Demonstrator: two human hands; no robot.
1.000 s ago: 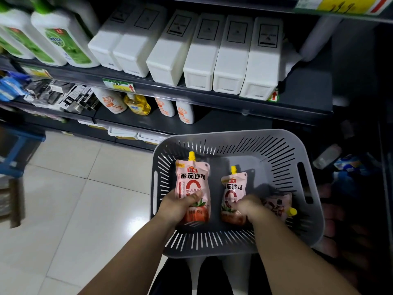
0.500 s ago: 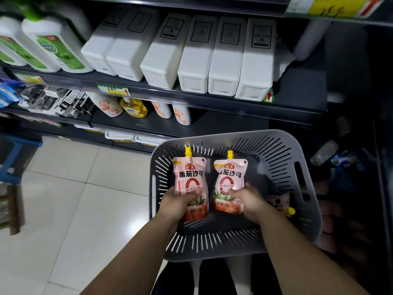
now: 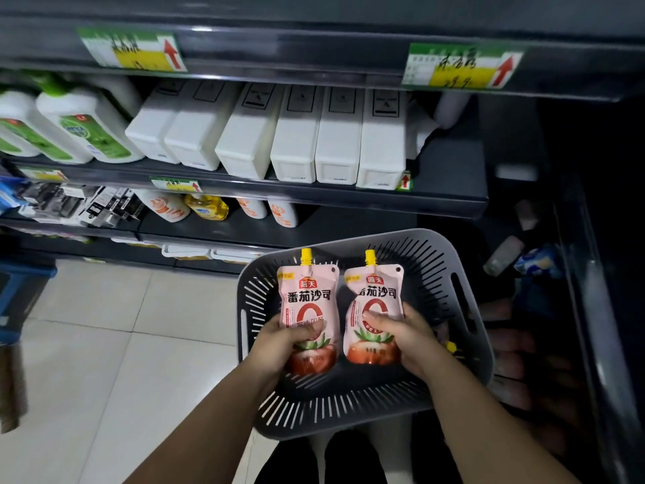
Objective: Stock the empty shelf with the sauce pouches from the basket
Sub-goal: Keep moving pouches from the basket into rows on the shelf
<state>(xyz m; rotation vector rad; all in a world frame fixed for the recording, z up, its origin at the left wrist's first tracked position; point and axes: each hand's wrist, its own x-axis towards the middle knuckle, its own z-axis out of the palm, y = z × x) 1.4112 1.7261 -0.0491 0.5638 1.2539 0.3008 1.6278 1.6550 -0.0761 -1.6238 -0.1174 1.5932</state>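
Left pouch (image 3: 307, 298) gripped low in left hand (image 3: 279, 344), right pouch (image 3: 375, 298) likewise in right hand (image 3: 406, 331), both upright over basket (image 3: 453, 260) at 6 o'clock; risk of slippage or spout-heavy flopping during lift.

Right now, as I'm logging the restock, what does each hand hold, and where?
Left hand holds the left sauce pouch, right hand the right sauce pouch, each by its lower half.

Dark store shelves (image 3: 450, 204) over a pale tiled floor (image 3: 104, 344)
White rectangular containers (image 3: 296, 141) line the middle shelf, with green-labelled bottles (image 3: 83, 131) to their left. The lower shelf (image 3: 227, 234) holds orange-printed bottles (image 3: 167, 208) and a yellow one (image 3: 207, 207).
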